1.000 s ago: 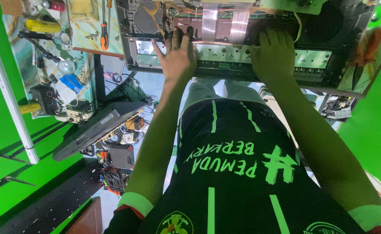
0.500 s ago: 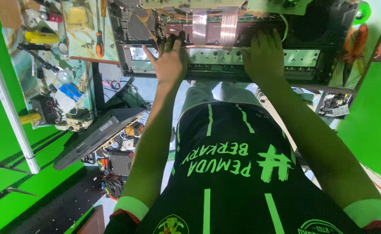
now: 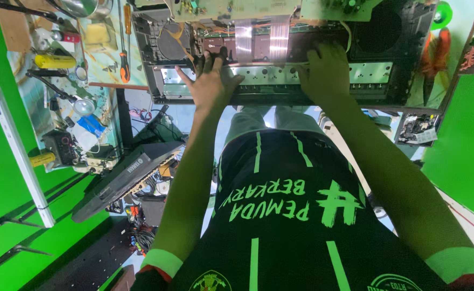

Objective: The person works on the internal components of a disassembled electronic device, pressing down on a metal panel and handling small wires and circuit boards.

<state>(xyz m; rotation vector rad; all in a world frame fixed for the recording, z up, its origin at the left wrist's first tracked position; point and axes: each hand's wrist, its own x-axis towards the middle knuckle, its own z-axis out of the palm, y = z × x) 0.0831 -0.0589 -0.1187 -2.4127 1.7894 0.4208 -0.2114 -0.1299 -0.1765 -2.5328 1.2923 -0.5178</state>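
Observation:
An opened electronic device (image 3: 388,75) with a dark chassis, a metal front rail, circuit boards and two flat ribbon cables (image 3: 261,40) lies on the bench in front of me. My left hand (image 3: 211,81) rests on the rail's left part, fingers spread and reaching inside near the ribbon cables. On the rail's right part lies my right hand (image 3: 326,73), fingers curled over the edge into the chassis. Neither hand visibly holds a loose item. My black shirt with green lettering fills the lower view.
An orange-handled screwdriver (image 3: 125,56), a yellow cylinder (image 3: 53,61) and small tools lie on the bench at left. Red pliers (image 3: 435,51) sit at right. A dark keyboard (image 3: 123,178) leans below the bench among cables. Green walls close both sides.
The view has shifted so the device sits higher and closer. Both hands stay on the front rail, the left one slightly further in toward the ribbon cables.

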